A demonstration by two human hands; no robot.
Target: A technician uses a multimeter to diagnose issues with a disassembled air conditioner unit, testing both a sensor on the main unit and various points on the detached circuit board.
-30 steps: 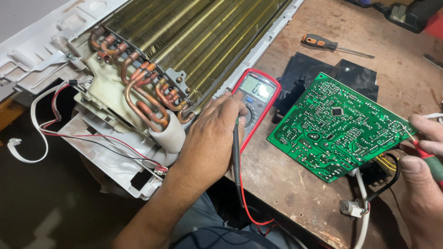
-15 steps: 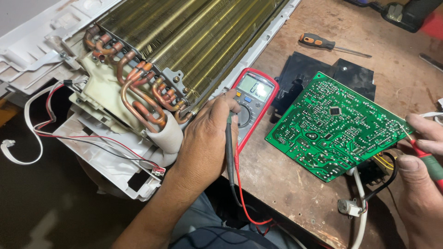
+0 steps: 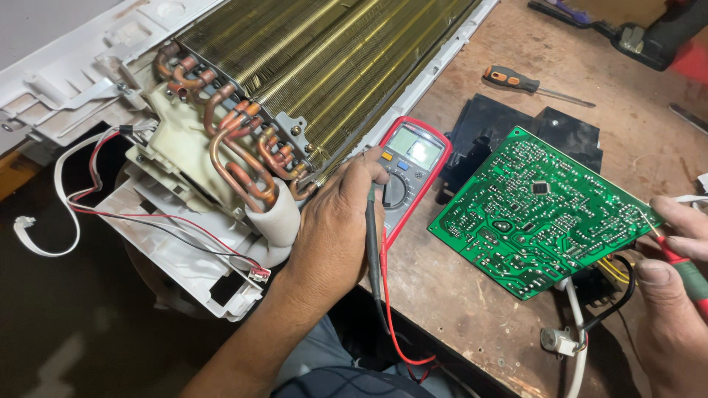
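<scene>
From the head view, the meter (image 3: 408, 168) lies flat on the wooden bench (image 3: 472, 309), just right of the coil unit (image 3: 317, 66) and left of the green board (image 3: 532, 210). The left hand (image 3: 335, 228) rests over its near left edge, thumb and forefinger curled onto the dial, with a black probe (image 3: 372, 243) tucked under the fingers and running back toward the person. So that hand is closed loosely around the probe while the fingertips touch the meter. Red and black leads trail off the near edge of the bench.

The board stands tilted, its near right corner propped up, solder side showing. At the right edge the right hand (image 3: 675, 295) pinches a red probe (image 3: 682, 262) between thumb and fingers, tip at the board's right corner.

The meter looks light and rigid, with a rubbery red casing that should grip well; best held by its long sides, away from the screen. The board looks thin, stiff and fragile, better taken by its bare edges than across the solder joints. The probes are slim and hard, the leads limp.

A screwdriver (image 3: 516, 79) lies well apart on the far side.
</scene>
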